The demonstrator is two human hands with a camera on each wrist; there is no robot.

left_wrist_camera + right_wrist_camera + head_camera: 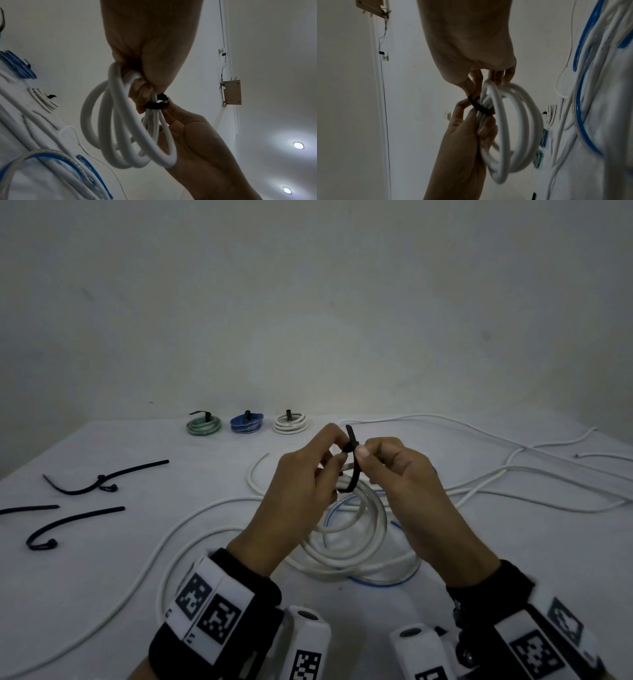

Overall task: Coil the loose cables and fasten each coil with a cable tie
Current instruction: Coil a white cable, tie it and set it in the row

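A white cable coil (356, 529) hangs in the air over the table, held up between both hands. A black cable tie (351, 460) is looped round the coil's top strands, its tail sticking up. My left hand (337, 446) grips the bunched strands and the tie from the left. My right hand (363, 451) pinches the tie's head from the right. The left wrist view shows the tie (155, 104) ringing the gathered strands of the coil (120, 128). In the right wrist view the tie (479, 106) lies between both hands' fingertips, beside the coil (513, 128).
Three fastened coils stand at the table's back: green (203, 424), blue (247, 422), white (290, 422). Spare black ties (102, 477) lie at the left. Loose white cables (513, 474) sprawl on the right, and a blue-lined clear cable (376, 582) lies under the hands.
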